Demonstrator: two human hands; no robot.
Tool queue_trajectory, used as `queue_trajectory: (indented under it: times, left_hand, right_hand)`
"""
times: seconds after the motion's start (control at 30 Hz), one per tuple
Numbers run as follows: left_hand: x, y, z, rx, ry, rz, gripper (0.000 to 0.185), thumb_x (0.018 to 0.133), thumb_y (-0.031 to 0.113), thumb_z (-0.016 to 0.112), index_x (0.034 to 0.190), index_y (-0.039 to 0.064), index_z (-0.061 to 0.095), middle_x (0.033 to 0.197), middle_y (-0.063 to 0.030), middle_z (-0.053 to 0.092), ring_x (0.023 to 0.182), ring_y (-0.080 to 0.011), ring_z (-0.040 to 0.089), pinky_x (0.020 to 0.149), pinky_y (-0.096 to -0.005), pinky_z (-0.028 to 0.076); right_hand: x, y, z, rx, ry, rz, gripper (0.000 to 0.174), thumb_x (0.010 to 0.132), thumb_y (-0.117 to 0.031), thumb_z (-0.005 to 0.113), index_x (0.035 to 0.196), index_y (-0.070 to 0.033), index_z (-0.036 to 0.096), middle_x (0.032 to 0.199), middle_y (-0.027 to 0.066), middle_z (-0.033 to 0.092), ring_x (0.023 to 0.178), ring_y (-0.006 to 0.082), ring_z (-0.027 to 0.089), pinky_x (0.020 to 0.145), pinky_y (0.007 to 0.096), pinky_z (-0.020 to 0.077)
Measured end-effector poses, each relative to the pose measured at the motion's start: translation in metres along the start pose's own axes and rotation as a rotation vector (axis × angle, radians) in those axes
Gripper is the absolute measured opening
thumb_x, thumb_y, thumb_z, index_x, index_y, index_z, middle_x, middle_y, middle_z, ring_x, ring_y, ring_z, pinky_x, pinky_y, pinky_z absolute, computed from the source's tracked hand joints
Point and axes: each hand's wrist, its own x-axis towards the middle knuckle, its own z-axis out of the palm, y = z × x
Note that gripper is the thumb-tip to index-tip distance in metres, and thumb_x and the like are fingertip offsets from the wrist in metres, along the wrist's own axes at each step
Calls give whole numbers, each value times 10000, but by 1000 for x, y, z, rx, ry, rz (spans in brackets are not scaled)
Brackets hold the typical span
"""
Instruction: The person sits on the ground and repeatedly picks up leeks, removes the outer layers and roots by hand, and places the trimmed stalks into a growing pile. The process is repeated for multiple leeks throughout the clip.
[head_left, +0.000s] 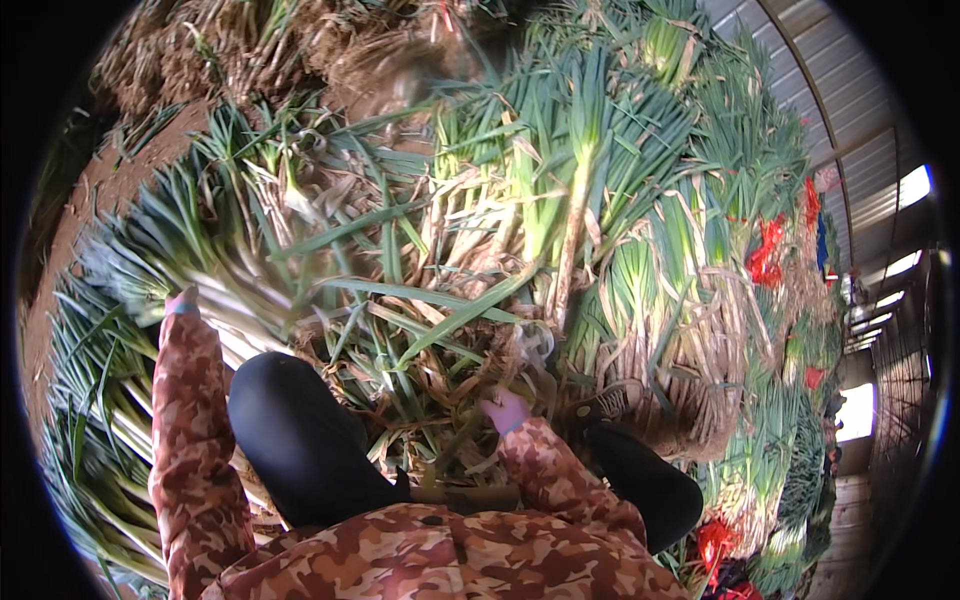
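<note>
My left hand (182, 301) reaches out to the left, at the green leaf bases of cleaned green onions (240, 300) with white stalks; whether its fingers grip them does not show. Between my knees, low over a litter of stripped leaves, is my right hand (506, 409), beside brown, dry husks (472, 375); what its fingers hold cannot be made out. Long loose green leaves (465, 319) lie across the litter in front of me. Unpeeled green onions (577, 217) with brown outer skins are heaped beyond, some standing out on top.
More white-stalked green onions (112, 390) lie along my left side. Bundled, unpeeled ones (675, 360) fill the right, with red plastic (766, 251) among them. A root-covered heap (247, 52) is at the top left, near bare soil (90, 195). Both my knees frame the leaf litter.
</note>
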Motion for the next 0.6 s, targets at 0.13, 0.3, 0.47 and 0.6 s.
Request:
queue_trajectory:
  times: [0.13, 0.3, 0.47, 0.6]
  left_hand:
    - [-111, 76, 1, -740, -355, 217, 451, 858, 140, 605, 1288, 49, 506, 1014, -68, 628, 898, -176, 603, 786, -317, 510]
    - [-328, 172, 27, -841, -1001, 503, 473, 868, 131, 592, 1304, 4, 458, 1100, -90, 579, 879, -178, 587, 763, -276, 512]
    - [-442, 150, 113, -696, -1385, 390, 433, 870, 121, 568, 1270, -11, 468, 1018, -80, 582, 816, -147, 557, 733, -261, 479]
    - [-434, 131, 149, -349, -1236, -13, 360, 867, -33, 489, 1226, -21, 511, 1016, -83, 622, 877, -158, 600, 789, -282, 497]
  right_hand:
    - [39, -46, -31, -163, 124, -97, 297, 828, -186, 651, 1103, -74, 636, 910, 140, 670, 743, 212, 644, 691, 336, 507]
    - [128, -57, -82, 75, 342, -61, 271, 848, -154, 624, 1102, -62, 603, 929, 85, 657, 761, 180, 632, 688, 326, 526]
    - [226, -14, -137, -125, 886, -85, 434, 785, -199, 665, 1194, -94, 562, 1003, 147, 637, 901, 273, 635, 758, 376, 512]
    - [244, -19, -166, -97, 585, 30, 529, 673, -375, 741, 1074, -66, 589, 994, 192, 647, 934, 376, 613, 825, 434, 480]
